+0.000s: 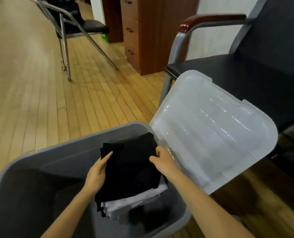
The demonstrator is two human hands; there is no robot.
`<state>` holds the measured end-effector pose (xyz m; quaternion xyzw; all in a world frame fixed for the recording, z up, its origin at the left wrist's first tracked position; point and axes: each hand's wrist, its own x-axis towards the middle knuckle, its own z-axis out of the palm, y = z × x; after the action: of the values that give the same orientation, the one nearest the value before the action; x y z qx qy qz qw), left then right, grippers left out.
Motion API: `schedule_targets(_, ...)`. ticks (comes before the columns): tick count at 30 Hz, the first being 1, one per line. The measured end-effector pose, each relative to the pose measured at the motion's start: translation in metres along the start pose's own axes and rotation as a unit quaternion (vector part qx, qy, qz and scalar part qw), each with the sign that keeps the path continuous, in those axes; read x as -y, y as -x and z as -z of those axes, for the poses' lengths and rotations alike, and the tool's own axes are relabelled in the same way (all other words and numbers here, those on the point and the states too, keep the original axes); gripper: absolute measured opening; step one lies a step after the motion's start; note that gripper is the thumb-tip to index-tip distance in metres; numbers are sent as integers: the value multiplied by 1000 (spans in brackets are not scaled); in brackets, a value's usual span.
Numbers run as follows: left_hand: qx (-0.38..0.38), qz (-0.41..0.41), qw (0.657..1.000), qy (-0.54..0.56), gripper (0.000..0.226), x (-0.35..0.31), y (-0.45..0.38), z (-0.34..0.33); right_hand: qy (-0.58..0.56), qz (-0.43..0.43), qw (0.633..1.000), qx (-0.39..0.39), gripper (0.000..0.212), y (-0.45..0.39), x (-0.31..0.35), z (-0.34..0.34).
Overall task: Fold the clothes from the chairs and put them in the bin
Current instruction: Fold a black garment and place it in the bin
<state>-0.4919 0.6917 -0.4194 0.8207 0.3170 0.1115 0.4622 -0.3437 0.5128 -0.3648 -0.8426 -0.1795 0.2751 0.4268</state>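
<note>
A stack of folded clothes, black on top (130, 169) with a white piece (125, 203) beneath, hangs over the open grey bin (70, 155). My left hand (98, 172) grips the stack's left edge, thumb on top. My right hand (161, 160) pinches its right edge. Dark folded clothes (148, 219) lie at the bottom of the bin.
The bin's translucent lid (211, 131) leans against a dark armchair (245, 69) on the right. A second metal-framed chair (77, 28) with dark clothing stands far back on the wooden floor. A brown drawer cabinet (142, 31) stands behind.
</note>
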Motion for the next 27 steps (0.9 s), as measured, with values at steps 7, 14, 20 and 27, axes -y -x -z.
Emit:
schedule_targets(7,-40,59,990,124,47,8,-4,-14,12,13,1000,-22,19,-22,5,1)
schedule_targets(14,-13,55,992,117,49,15,7,-16,171,40,984,-10,47,-23,1,3)
schedule_targets(20,-111,30,976,-186,50,29,14,-31,385,110,916,25,80,11,3,-23)
schedule_targets(27,-57,-248,915,-312,46,-1,-16,-60,393,94,915,19,72,29,4,-45)
